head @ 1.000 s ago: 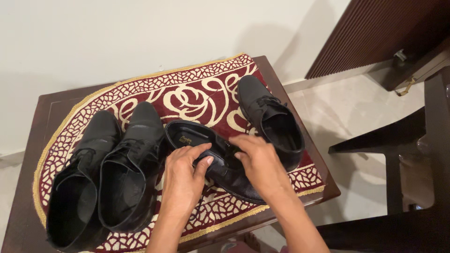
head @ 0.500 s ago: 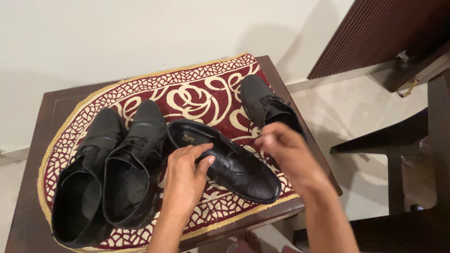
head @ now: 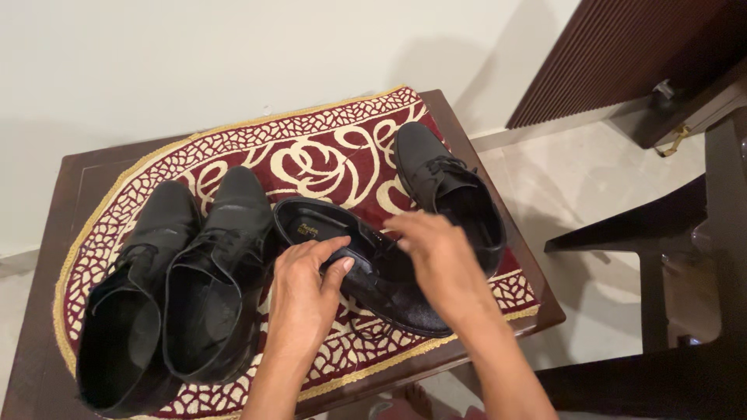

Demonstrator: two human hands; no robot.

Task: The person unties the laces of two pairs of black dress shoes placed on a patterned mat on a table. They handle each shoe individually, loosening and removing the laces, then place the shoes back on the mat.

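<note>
**Right hand back down on the low shoe's laces**

Here we go: the right hand [head: 440,260], which half a second ago was lifted clear and hanging over toward the table's right edge, has dropped back onto the low black shoe [head: 366,268]. Its fingers are curled loosely over the lace area in the middle of the shoe; from where I stand I cannot tell whether they actually pinch a lace or just rest on the leather.

The left hand [head: 305,292] hasn't budged. It stays clamped on the shoe's collar, thumb hooked over the rim of the opening, fingers partly closed around the edge, pinning the shoe down.

The shoe itself lies on the red and cream patterned mat [head: 311,159], heel toward the wall side, toe pointing to the near right corner of the dark wooden table [head: 70,175]. It looks to have slid back a little to the left as the hand returned.

So both hands are on the same shoe again, one steadying, one working at the lacing: my read is that the fiddling with the laces is carrying on rather than finished.

Around it: a pair of black ankle boots [head: 175,272] side by side on the left, touching each other, and another black lace-up shoe [head: 447,194] just behind the right hand. A dark chair [head: 661,233] stands off to the right.
</note>
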